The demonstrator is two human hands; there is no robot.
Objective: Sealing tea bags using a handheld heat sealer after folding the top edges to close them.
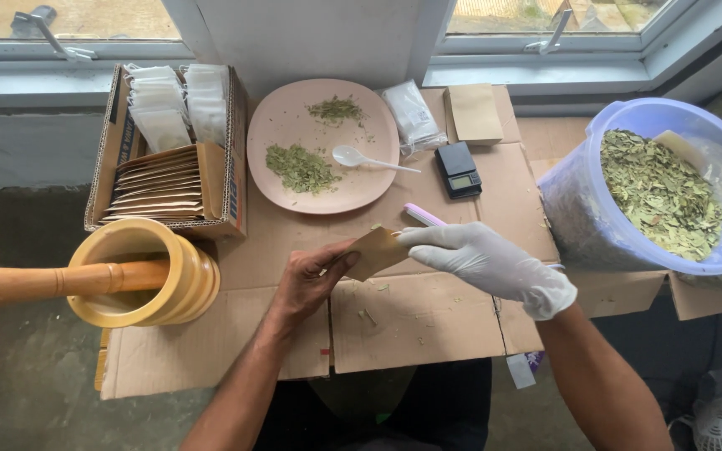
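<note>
We hold a small brown paper pouch [376,250] just above the flattened cardboard [411,321], our bare left hand [311,280] pinching its lower corner and our gloved right hand [482,259] gripping its upper edge. If either grip slackens or the pouch tips, it could slip or spill, we judge. Just behind lie a pale purple strip [422,215], a pocket scale [458,170] and a pink plate [294,117] with crushed leaves and a white spoon [369,160]. The leaf-filled tub [578,217] crowds our right elbow; the wooden mortar [148,271] stands left.
</note>
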